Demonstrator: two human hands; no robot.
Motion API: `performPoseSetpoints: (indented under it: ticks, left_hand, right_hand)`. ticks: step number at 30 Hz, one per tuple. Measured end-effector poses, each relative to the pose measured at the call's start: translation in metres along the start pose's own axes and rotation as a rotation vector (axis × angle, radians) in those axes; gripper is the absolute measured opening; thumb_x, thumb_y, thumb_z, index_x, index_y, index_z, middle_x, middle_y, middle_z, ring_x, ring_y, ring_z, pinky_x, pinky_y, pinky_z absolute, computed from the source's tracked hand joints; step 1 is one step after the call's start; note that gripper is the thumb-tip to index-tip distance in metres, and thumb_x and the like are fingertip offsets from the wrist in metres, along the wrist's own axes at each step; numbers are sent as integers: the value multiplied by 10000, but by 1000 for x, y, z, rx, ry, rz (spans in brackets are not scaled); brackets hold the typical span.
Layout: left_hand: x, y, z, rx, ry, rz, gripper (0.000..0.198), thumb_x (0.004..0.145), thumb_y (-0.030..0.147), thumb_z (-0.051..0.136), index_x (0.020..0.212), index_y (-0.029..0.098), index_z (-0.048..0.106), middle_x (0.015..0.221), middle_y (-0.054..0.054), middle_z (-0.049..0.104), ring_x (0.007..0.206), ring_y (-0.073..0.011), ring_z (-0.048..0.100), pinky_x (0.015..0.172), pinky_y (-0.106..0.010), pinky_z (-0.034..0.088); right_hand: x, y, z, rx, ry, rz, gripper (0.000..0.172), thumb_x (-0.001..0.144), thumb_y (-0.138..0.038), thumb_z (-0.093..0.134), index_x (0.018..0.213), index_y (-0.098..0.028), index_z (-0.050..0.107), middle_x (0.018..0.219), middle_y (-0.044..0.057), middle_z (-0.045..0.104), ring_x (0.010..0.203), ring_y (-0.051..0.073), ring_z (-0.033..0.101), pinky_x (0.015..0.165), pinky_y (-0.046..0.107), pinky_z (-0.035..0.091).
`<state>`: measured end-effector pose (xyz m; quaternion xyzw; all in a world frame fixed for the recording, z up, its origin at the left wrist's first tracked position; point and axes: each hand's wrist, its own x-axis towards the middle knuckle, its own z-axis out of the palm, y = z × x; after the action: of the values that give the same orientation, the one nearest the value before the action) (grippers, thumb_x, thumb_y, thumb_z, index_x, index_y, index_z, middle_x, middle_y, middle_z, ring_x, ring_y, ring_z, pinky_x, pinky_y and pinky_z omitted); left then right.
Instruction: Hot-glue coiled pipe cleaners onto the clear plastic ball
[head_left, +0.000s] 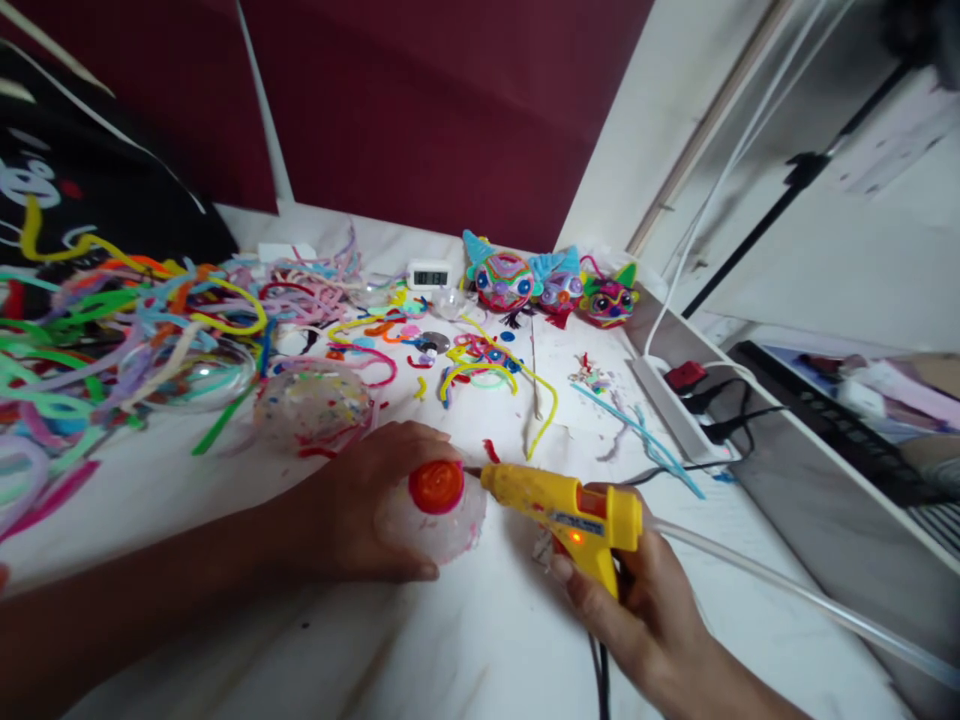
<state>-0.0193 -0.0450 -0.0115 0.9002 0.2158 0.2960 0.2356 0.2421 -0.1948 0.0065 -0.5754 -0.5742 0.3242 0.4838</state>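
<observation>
My left hand (375, 505) grips a clear, rounded plastic ball (439, 535) from its left side, thumb near the front and fingers over the back. On top of the ball sits a round coil of orange pipe cleaner (436, 487) edged in pink. My right hand (637, 600) is wrapped round the handle of a yellow hot glue gun (562, 505). An orange light glows on the gun, and a long clear glue stick (795, 585) sticks out of its back. The nozzle points left, at the right edge of the coil; whether it touches cannot be made out.
Loose pipe cleaners (150, 320) heap up on the left beside a speckled clear plastic shell (311, 405). Several decorated animal-face balls (504, 280) stand at the back near a small digital clock (430, 274). A white power strip (682, 410) with plugs lies along the right; scraps litter the middle.
</observation>
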Motion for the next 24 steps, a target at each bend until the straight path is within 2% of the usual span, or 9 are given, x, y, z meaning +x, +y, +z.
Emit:
performPoseSetpoints:
  ticks: [6, 10, 14, 16, 19, 24]
  left_hand:
    - [-5, -12, 4, 20, -9, -22, 842, 649, 693, 839, 1354, 320, 569, 1359, -64, 644, 1182, -332, 645, 1026, -439, 541]
    - [-7, -18, 6, 14, 5, 11, 834, 627, 730, 820, 1310, 322, 569, 1299, -65, 659, 1161, -327, 644, 1019, -436, 540]
    - [-5, -19, 6, 47, -39, -28, 863, 629, 692, 840, 1350, 313, 553, 1341, -72, 635, 1200, -331, 624, 1065, -453, 520]
    - [-3, -18, 6, 49, -26, -20, 863, 613, 689, 842, 1332, 299, 565, 1318, -78, 643, 1180, -331, 631, 1052, -455, 529]
    - [-1, -16, 7, 33, -17, -6, 838, 608, 663, 850, 1304, 280, 583, 1290, -90, 651, 1157, -330, 635, 1042, -461, 530]
    - [1, -15, 7, 37, 14, 35, 833, 604, 597, 896, 1306, 276, 582, 1273, -97, 650, 1156, -327, 632, 1023, -452, 533]
  right_hand:
    - [5, 11, 3, -3, 31, -34, 320, 976, -517, 600, 1126, -235, 626, 957, 60, 670, 805, 209, 644, 615, 259, 534]
    - [16, 16, 3, 69, 142, -22, 387, 918, -558, 675, 1099, -216, 653, 1016, 82, 735, 851, 227, 678, 674, 285, 543]
    - [34, 12, -8, 187, 284, 16, 461, 795, -577, 799, 1031, -206, 662, 941, 74, 767, 847, 244, 707, 681, 296, 548]
    - [43, 9, -17, 218, 316, 31, 471, 727, -566, 855, 963, -202, 671, 827, 42, 737, 723, 215, 679, 590, 273, 510]
    - [55, 8, -27, 274, 281, 86, 471, 672, -531, 900, 898, -189, 666, 661, -9, 655, 525, 143, 551, 473, 244, 398]
    - [66, 11, -32, 308, 182, 153, 469, 654, -553, 894, 795, -178, 649, 522, -21, 599, 434, 122, 487, 443, 246, 324]
